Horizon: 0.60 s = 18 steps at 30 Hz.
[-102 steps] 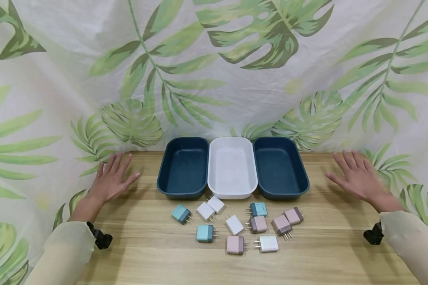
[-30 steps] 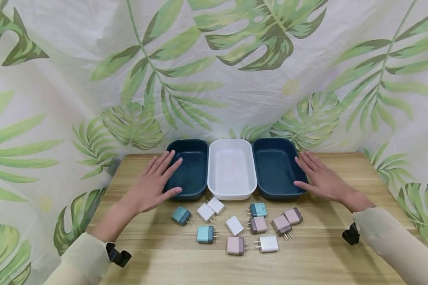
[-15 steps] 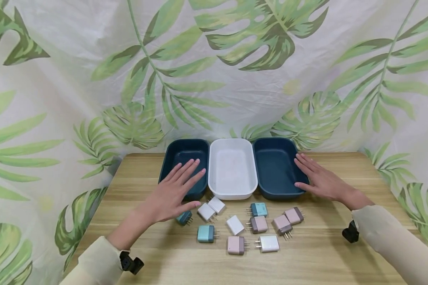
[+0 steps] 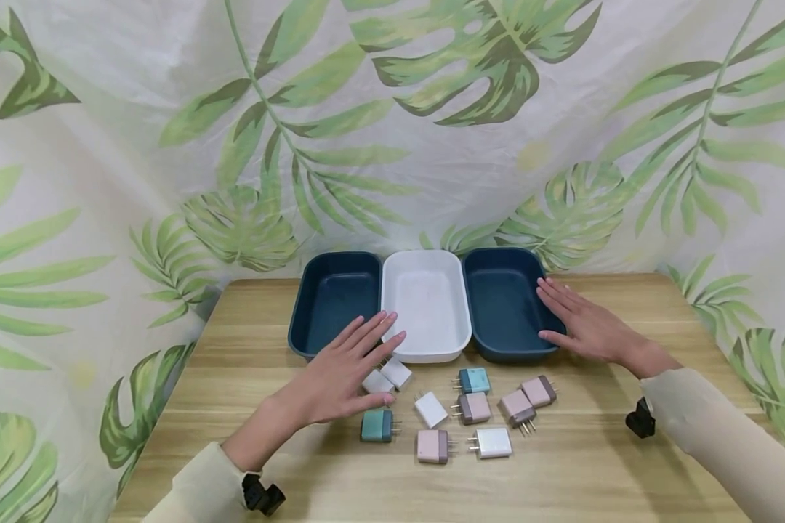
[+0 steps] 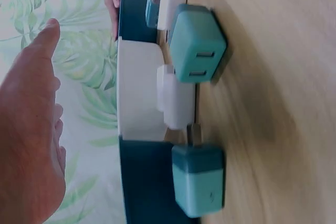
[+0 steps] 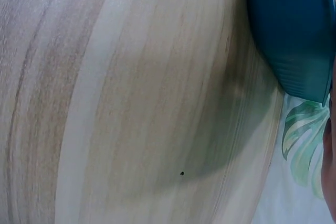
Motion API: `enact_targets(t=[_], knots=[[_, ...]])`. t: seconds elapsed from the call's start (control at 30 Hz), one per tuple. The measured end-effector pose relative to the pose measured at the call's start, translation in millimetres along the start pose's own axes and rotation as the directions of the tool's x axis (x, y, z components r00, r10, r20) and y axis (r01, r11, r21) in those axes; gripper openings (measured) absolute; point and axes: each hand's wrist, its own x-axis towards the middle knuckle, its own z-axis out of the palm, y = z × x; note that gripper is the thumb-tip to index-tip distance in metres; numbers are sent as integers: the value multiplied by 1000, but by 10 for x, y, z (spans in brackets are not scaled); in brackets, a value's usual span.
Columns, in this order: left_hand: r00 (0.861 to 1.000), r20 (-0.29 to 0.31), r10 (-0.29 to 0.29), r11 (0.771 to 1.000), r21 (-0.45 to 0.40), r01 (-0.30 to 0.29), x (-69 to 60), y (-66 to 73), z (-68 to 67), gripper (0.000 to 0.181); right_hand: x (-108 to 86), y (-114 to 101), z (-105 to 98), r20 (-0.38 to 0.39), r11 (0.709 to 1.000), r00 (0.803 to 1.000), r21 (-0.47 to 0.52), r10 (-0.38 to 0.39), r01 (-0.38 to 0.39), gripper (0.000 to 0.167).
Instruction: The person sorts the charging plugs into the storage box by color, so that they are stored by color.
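My left hand (image 4: pixel 336 380), fingers straight and palm down, hovers over the white chargers (image 4: pixel 397 373) near the front of the left blue tray (image 4: pixel 335 305). In the left wrist view that hand (image 5: pixel 31 129) holds nothing, and teal chargers (image 5: pixel 197 44) stand beyond it. My right hand (image 4: pixel 585 325) is spread at the outer rim of the right blue tray (image 4: pixel 513 305); whether it touches the rim I cannot tell. The right wrist view catches only an edge of the hand (image 6: pixel 329 161) beside the tray (image 6: pixel 294 30). One teal charger at the left is hidden under my left hand in the head view.
Between the blue trays stands a white tray (image 4: pixel 427 305). Pink chargers (image 4: pixel 432 446), a silvery-white one (image 4: pixel 493 442) and a teal one (image 4: pixel 474 380) lie on the wooden table (image 4: pixel 536 487). A leaf-patterned cloth (image 4: pixel 458 181) hangs behind.
Both hands have come inward from the table's sides. Over the last second my left hand has moved right and nearer, from the left tray to above the chargers; my right hand has barely moved.
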Motion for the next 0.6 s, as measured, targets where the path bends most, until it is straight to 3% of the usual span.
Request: enact_targets(t=[0.6], knots=[[996,34,88,992,-93,-84,70,260,215,96,-7,15,11,-30,999,999,-25,-34,33,82]])
